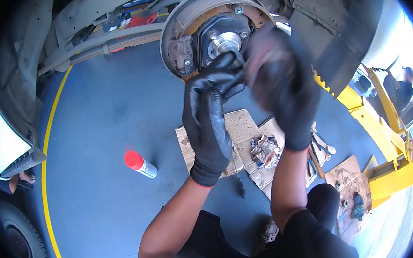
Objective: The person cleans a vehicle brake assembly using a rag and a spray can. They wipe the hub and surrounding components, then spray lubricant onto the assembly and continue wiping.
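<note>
Above my hands is an exposed wheel hub (pixel 224 42) in front of a round brake backing plate (pixel 166 32), a coil spring (pixel 237 8) at its upper right. My left hand (pixel 208 114), in a black glove, is just below the hub's centre. Its fingers are curled together at the hub's protruding end, and whatever they pinch is hidden. My right hand (pixel 293 88), also in a black glove, is raised at the hub's right and smeared by motion. A brownish-pink blurred thing (pixel 262 64) is in its grasp, too smeared to name.
A red-capped spray can (pixel 141 163) stands on the blue floor. Cardboard (pixel 240 126) below my hands bears crumpled paper (pixel 265 151) and hand tools (pixel 322 146). A yellow lift arm (pixel 371 128) is at right, with another person (pixel 402 87) beyond. A tyre (pixel 24 243) is at lower left.
</note>
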A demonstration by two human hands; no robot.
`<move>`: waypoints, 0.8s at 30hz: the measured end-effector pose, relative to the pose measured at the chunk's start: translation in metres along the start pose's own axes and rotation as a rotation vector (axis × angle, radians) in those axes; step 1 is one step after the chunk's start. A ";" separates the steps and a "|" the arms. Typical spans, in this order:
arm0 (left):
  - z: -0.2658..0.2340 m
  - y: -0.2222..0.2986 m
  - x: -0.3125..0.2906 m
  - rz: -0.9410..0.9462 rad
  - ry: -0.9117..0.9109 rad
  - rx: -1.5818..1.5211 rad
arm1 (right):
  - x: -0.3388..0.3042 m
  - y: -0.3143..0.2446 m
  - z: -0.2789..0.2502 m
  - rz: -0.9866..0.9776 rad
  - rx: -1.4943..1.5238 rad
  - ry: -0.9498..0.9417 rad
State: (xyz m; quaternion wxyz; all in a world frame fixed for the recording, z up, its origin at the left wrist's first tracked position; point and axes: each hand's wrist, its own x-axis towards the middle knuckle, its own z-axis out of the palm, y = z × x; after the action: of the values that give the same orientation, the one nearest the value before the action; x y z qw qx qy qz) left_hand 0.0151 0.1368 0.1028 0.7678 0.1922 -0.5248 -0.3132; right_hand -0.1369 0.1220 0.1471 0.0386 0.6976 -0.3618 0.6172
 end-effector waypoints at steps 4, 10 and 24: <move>-0.010 -0.003 0.010 0.019 -0.044 -0.063 | 0.120 0.043 -0.006 -0.611 -0.289 0.234; -0.024 0.000 0.009 -0.025 -0.055 0.077 | 0.162 0.076 0.052 -0.653 -0.225 -0.368; -0.055 -0.003 0.016 -0.006 0.005 0.074 | 0.100 0.145 0.023 -0.295 -0.485 -0.026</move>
State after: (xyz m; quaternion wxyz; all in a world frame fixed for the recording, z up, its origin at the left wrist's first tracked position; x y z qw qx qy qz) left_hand 0.0698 0.1218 0.0913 0.7606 0.2226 -0.5335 -0.2955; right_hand -0.2006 -0.0417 0.1731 0.2891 0.7208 -0.3940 0.4916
